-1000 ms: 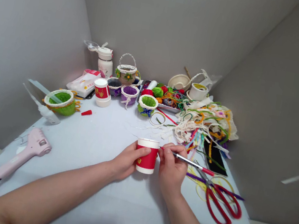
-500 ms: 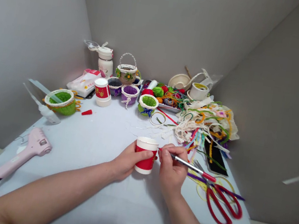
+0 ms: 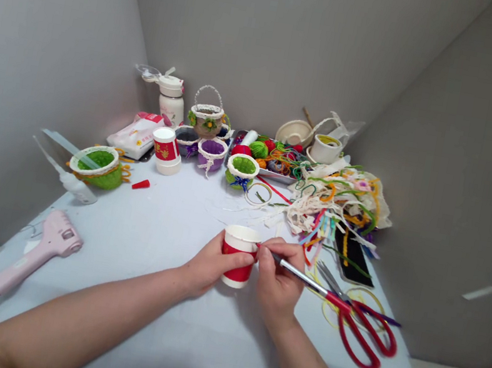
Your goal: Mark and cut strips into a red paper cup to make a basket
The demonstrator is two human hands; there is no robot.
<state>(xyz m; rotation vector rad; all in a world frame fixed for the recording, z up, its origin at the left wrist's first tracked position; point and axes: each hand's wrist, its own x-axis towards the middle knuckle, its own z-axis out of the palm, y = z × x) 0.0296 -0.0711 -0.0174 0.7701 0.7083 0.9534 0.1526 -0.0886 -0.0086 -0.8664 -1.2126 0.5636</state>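
Note:
A red and white paper cup (image 3: pixel 235 276) is held upright just above the table, with my left hand (image 3: pixel 207 266) wrapped round its left side and the thumb across its front. In my right hand (image 3: pixel 279 279) is a marker pen (image 3: pixel 306 277) with a silver barrel and red end, gripped like a pencil. Its red tip meets the cup near the upper right rim. A small red pen cap (image 3: pixel 141 184) lies on the table to the left.
Red-handled scissors (image 3: pixel 360 331) lie at right, beside a phone (image 3: pixel 353 257) and a heap of cords (image 3: pixel 333 199). A pink glue gun (image 3: pixel 36 255) lies at left. Behind stand another paper cup (image 3: pixel 166 151), small woven baskets (image 3: pixel 241 174) and a tray of yarn (image 3: pixel 276 176).
The cup has tipped slightly, showing more of its opening. The marker has shifted a little left and its back end has swung lower. Both hands keep their hold.

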